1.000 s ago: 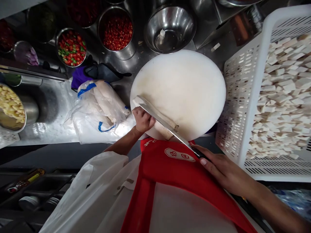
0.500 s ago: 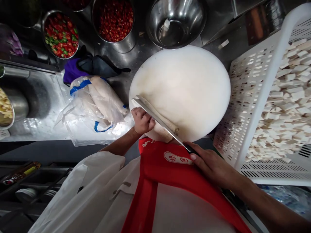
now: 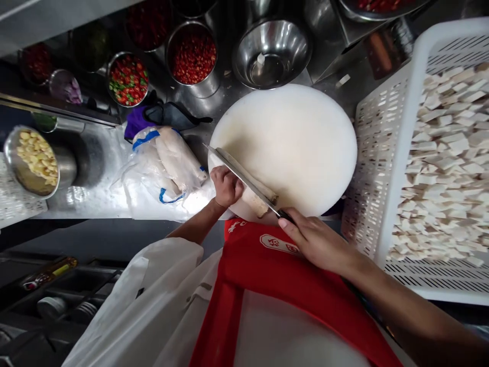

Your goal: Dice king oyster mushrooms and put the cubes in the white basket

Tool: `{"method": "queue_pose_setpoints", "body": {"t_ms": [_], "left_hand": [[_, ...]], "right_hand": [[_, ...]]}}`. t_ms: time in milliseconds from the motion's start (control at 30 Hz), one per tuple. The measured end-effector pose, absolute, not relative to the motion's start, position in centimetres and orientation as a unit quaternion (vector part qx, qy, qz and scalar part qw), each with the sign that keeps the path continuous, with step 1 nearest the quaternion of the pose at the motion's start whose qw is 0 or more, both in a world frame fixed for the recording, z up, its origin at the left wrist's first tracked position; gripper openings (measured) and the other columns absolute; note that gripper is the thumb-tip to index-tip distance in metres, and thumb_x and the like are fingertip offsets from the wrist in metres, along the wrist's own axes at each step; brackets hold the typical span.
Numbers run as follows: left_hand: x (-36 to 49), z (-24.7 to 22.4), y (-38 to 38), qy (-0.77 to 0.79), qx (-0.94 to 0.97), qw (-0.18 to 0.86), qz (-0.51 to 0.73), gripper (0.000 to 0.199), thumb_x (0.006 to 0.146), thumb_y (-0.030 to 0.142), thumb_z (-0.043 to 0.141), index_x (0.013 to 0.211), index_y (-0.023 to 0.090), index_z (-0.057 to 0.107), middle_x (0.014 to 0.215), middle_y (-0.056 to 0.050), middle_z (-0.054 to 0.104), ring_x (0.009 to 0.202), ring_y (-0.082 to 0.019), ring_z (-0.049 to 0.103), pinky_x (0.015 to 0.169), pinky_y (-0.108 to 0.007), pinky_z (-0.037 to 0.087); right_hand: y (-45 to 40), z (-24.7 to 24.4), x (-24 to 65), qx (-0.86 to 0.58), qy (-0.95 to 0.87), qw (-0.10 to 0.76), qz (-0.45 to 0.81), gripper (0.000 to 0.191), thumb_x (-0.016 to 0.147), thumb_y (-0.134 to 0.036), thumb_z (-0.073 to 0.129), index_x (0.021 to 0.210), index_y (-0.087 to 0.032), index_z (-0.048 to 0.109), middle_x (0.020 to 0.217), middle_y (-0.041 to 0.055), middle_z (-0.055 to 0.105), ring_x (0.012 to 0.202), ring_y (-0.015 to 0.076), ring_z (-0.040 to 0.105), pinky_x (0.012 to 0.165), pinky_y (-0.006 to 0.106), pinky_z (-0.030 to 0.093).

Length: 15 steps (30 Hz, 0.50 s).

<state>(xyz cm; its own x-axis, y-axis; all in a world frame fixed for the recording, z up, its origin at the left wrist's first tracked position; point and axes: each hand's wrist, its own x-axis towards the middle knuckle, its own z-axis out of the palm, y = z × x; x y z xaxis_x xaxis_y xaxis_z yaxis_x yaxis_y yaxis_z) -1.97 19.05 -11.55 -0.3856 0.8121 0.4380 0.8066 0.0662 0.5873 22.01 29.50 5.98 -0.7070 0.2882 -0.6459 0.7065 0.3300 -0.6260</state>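
Note:
A long pale root vegetable (image 3: pixel 255 202) lies on the near left part of the round white cutting board (image 3: pixel 301 137). My right hand (image 3: pixel 309 234) is wrapped round the black handle of a long knife (image 3: pixel 248 179). The blade runs lengthwise along the vegetable, pointing to the upper left, with a pale strip on its far side. My left hand (image 3: pixel 228 187) presses on the near piece at its left end, fingers curled, close beside the blade.
Left of the board lies a plastic bag (image 3: pixel 168 158) of pale roots. Behind are a steel bowl (image 3: pixel 273 56) with a white cube and a pot of chopped red chillies (image 3: pixel 194 58). A white basket (image 3: pixel 401 148) of white pieces stands right.
The view has shifted, showing more of the left side. The knife has slid up and left along the vegetable, and my right hand has moved with it.

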Motion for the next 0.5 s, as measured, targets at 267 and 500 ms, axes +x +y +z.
{"method": "queue_pose_setpoints", "body": {"t_ms": [267,500], "left_hand": [[-0.9,-10.5,20.3,0.820,0.390,0.023,0.419,0.033,0.098,0.045,0.047,0.119,0.020,0.045,0.126,-0.015,0.045,0.126,-0.026,0.046,0.111,-0.050,0.038],[-0.6,-11.3,20.1,0.809,0.408,0.036,0.422,0.033,0.097,0.045,0.048,0.120,0.023,0.043,0.129,-0.014,0.041,0.128,-0.027,0.046,0.111,-0.054,0.038]], "right_hand": [[28.5,5.7,23.0,0.242,0.907,0.234,-0.255,0.030,0.101,-0.019,0.033,0.123,-0.009,0.050,0.085,0.0155,0.074,0.066,0.0278,0.073,0.050,0.031,0.045],[28.9,5.5,19.7,0.250,0.874,0.347,-0.230,0.022,0.098,-0.014,0.037,0.116,-0.012,0.049,0.093,0.0169,0.075,0.070,0.0272,0.074,0.052,0.030,0.045]]}}
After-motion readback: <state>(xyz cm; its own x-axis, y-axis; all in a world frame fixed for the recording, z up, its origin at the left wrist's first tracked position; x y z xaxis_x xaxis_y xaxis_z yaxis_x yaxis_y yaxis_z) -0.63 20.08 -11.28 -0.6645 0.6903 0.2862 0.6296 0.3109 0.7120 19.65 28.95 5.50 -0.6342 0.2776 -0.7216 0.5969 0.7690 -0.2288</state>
